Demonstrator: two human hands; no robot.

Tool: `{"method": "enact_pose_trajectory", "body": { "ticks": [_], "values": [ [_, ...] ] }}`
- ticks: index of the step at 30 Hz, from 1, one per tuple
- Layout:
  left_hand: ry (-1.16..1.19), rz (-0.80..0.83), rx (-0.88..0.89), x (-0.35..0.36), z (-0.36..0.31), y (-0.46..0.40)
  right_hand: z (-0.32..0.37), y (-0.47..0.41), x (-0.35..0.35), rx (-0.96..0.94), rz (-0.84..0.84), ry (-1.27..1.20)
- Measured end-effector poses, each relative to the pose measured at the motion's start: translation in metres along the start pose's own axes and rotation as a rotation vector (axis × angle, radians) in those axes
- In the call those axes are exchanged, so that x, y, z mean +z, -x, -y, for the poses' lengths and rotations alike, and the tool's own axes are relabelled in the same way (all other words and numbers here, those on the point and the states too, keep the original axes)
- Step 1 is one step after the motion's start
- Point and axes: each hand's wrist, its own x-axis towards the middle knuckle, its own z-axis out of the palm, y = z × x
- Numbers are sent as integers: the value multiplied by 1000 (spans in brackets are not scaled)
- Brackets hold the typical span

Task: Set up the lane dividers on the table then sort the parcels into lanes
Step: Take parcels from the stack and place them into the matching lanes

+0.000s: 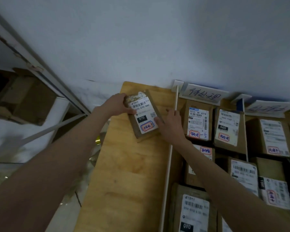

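1. Head view, left side: the left hand is curled round the far left corner of a flat parcel, thumb laid on its label.
2. That parcel is held tilted on the bare leftmost lane of the desk, near the far end; its label reads "070-070 A80", "070", with an outlined handwritten stamp that cannot be read.
3. The right hand is pressed against the parcel's right edge, fingers straight and together, beside the white lane divider.
4. Sorting is judged under way, dividers already standing; next the parcel needs squaring up and releasing.
5. Right of the divider, packed parcels show "060" and "010"; a handwritten sign stands behind.
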Motion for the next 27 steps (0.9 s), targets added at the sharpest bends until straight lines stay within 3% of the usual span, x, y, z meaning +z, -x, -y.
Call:
{"method": "enact_pose_trajectory", "body": {
  "ticks": [4, 7, 13, 21, 27],
  "values": [
    [-6, -179, -106, 10, -3, 23, -4, -8, 16, 97, 184, 42],
    [-53, -200, -162, 34, -1, 47, -4, -6, 26, 145, 235, 2],
    [-109, -224, 4, 62, 5, 94, 8, 18, 27, 231, 169, -71],
    [-328, -323, -32, 28, 1, 175, 42, 86, -8, 204, 121, -88],
    [-349, -385, 6, 11, -13, 257, 65, 161, -52, 135, 14, -59]
  ]
}}
